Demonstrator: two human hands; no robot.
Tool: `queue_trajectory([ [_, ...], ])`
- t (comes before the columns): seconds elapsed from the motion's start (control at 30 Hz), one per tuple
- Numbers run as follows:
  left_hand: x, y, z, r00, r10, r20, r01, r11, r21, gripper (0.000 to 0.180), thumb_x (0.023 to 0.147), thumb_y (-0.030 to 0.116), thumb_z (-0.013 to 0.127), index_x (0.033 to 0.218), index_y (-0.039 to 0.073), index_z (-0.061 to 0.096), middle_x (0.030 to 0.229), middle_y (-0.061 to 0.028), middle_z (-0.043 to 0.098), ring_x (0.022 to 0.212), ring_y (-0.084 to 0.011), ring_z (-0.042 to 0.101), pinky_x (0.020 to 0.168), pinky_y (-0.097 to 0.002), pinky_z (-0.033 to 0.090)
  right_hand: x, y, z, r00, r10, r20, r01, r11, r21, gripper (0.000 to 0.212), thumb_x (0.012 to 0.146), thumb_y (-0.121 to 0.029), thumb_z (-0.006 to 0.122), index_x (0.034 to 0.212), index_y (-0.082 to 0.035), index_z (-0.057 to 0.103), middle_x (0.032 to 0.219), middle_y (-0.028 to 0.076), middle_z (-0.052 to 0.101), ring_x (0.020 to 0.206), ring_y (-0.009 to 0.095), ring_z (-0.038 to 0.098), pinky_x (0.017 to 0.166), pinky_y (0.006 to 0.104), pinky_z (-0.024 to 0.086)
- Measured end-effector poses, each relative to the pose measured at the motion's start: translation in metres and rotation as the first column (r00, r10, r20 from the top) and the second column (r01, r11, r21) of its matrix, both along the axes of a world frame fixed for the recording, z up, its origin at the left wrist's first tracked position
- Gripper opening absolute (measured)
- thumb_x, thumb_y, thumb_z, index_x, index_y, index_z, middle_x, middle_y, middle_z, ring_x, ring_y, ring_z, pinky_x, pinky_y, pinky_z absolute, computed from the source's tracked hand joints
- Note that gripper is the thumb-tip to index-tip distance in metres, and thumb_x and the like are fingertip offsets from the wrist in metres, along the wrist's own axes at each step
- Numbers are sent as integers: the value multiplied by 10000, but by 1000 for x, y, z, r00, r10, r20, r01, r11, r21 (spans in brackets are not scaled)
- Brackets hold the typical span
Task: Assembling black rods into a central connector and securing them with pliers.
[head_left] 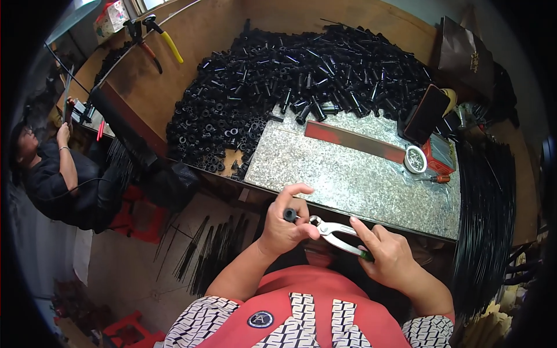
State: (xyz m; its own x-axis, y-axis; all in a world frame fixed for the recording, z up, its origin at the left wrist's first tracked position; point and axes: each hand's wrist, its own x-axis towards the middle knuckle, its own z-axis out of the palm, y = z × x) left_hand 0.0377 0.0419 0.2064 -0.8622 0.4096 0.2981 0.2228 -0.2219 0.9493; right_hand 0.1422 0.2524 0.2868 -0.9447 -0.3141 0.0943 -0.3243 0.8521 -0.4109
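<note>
My left hand [277, 233] is closed round a small black cylindrical part [289, 214], whose round end points up between thumb and fingers. Its index finger sticks out above the part. In my right hand [390, 255] are silver end-cutting pincers [337, 229] with a green grip showing near the palm. The pincers' jaws sit right beside the black part and my left thumb; a thin piece seems to run between them, too small to make out. Both hands are in front of the near edge of a speckled stone slab [348, 174].
Black tubular parts [313, 69] heap behind the slab, with black rings [191, 133] at left. On the slab lie a reddish bar [354, 141], a white bowl [415, 159] and a screwdriver [441, 179]; a phone [426, 115] stands behind. Black rods [484, 214] hang right. Another person [69, 174] works left.
</note>
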Motion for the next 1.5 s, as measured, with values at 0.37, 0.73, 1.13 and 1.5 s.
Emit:
queue_trajectory([
  [0.37, 3, 6, 2, 999, -45, -1, 45, 998, 33, 740, 607, 378, 872, 1127, 32, 476, 562, 56, 467, 528, -3, 402, 475, -169, 287, -1, -1, -11, 964, 21, -266, 33, 979, 199, 747, 613, 2, 677, 1333, -65, 491, 731, 76, 469, 576, 219, 504, 509, 340, 413],
  [0.73, 4, 10, 3, 998, 8, -56, -10, 999, -39, 753, 619, 442, 846, 1134, 42, 470, 539, 54, 441, 517, -14, 393, 473, -179, 286, -3, 3, -18, 954, 8, -299, 47, 983, 175, 740, 634, -20, 670, 1348, -73, 479, 761, 91, 452, 638, 245, 484, 546, 362, 397],
  [1.13, 7, 15, 6, 997, 13, -74, -19, 997, -74, 729, 652, 426, 838, 1133, 31, 459, 572, 30, 511, 546, -23, 444, 501, -172, 344, -5, 9, -11, 920, 62, -386, 80, 937, 340, 745, 608, -21, 682, 1326, -91, 498, 790, 93, 468, 650, 248, 491, 560, 368, 386],
  [1.5, 4, 14, 1, 990, -37, -137, 23, 994, -105, 784, 596, 431, 863, 1143, 34, 464, 545, 39, 462, 517, -20, 405, 471, -190, 313, -3, 13, 7, 997, 39, 73, -42, 998, 44, 791, 639, -37, 707, 1377, -81, 425, 759, 104, 465, 591, 277, 497, 531, 379, 411],
])
